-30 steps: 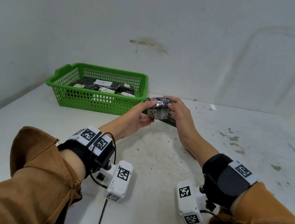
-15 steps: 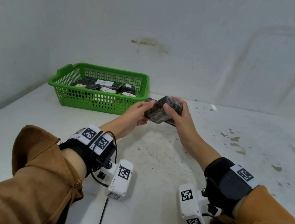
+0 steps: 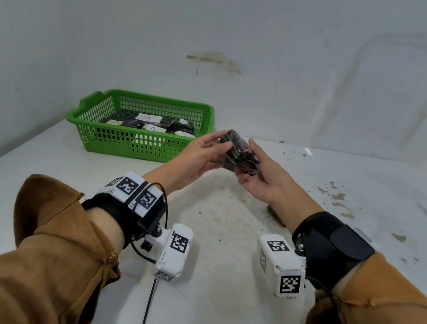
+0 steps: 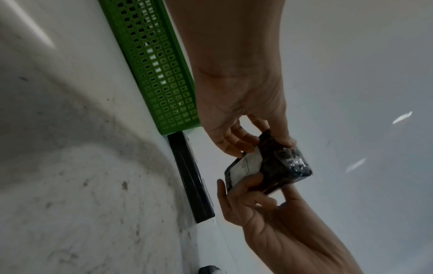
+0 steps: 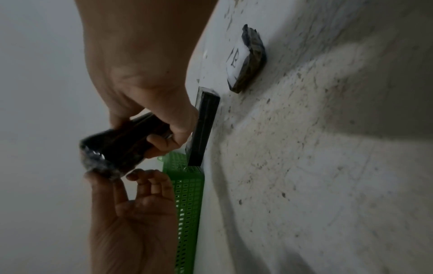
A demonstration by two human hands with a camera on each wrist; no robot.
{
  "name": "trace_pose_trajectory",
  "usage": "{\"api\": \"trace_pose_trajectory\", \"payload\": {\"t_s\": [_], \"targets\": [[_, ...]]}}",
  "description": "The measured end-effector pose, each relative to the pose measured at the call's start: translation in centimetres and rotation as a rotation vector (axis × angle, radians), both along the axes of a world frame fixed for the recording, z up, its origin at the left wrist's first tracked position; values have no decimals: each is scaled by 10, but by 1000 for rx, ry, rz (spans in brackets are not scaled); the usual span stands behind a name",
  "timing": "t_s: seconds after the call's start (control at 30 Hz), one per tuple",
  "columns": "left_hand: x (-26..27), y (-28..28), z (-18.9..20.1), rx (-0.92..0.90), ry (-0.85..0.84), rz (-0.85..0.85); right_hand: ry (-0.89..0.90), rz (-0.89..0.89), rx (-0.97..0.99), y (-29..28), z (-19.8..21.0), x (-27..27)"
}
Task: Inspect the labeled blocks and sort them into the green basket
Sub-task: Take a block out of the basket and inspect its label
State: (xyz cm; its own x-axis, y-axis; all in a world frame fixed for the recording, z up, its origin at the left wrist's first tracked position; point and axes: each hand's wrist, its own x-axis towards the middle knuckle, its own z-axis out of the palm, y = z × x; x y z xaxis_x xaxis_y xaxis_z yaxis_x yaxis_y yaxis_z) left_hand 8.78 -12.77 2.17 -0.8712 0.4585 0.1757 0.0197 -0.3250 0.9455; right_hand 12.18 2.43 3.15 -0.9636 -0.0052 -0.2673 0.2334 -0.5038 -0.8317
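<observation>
Dark block: a black, film-wrapped rectangular block [image 3: 239, 152] with a white paper label [image 4: 246, 166] is held in the air just right of the green basket, above the table and clear of it.
Label: it faces down toward the left wrist camera; one handwritten mark shows, which I cannot read with confidence.
Left hand: the left hand [image 3: 201, 157] touches the block's near end with thumb and fingertip, the other fingers loosely spread — a light steadying pinch, likely so the block can be turned.
Right hand: the right hand [image 3: 260, 181] cups the block from below and the far side, fingers curled round it, carrying most of its weight.
Basket: the green plastic lattice basket [image 3: 130, 144] sits at the table's back left, already holding several dark blocks with white labels up.
Flat dark slab: a long black block [image 5: 203, 126] lies on the table touching the basket's right end, directly under the hands.
Labelled block on table: a dark rounded block with a white label [image 5: 246, 59] lies farther from the basket, nearer the person, not yet sorted.
Table: white painted top [image 3: 220, 248], worn and flecked.
Step in hand: inspection, I judge — the tilt suits reading the label before a short carry left into the basket.
</observation>
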Motion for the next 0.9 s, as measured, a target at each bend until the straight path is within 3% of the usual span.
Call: {"api": "trace_pose_trajectory", "payload": {"t_s": [0.17,0.43,0.9], "targets": [[-1,-6,-5,43,-67,49,67,162,99,3,5,12],[0,-4,-2,40,-53,51,32,102,337,-1,-3,12],[2,4,5,-14,-29,119,18,81,285,-1,2,10]]}}
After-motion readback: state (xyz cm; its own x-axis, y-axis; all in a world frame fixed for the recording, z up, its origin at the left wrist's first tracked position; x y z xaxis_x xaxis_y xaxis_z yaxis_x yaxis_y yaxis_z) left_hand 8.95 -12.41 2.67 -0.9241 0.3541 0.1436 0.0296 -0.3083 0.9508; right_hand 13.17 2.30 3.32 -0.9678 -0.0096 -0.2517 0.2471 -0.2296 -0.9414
